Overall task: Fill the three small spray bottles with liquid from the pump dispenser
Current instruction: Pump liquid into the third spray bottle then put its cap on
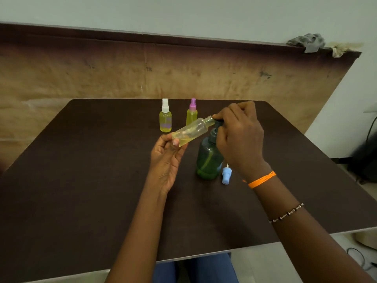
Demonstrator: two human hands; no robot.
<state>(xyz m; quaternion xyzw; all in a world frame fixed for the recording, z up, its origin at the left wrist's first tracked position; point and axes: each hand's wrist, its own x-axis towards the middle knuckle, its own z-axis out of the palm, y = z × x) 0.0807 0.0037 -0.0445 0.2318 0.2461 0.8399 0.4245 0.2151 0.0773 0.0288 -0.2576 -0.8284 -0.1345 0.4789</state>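
Observation:
My left hand (166, 158) holds a clear uncapped spray bottle (192, 130) by its base, tilted so its open neck touches the spout of the pump dispenser. A little yellow liquid lies in it. My right hand (239, 135) rests on top of the dark green pump dispenser (209, 160), fingers on its pump head. The bottle's blue spray cap (226, 175) lies on the table just right of the dispenser. Behind stand two capped spray bottles holding yellow liquid, one with a white cap (165, 116) and one with a pink cap (192, 113).
Everything sits on a dark brown table (81, 180), whose front edge runs near my lap. A brown board leans against the wall behind the table. A grey cloth (308, 41) lies on the board's top right corner. Cables lie on the floor at right.

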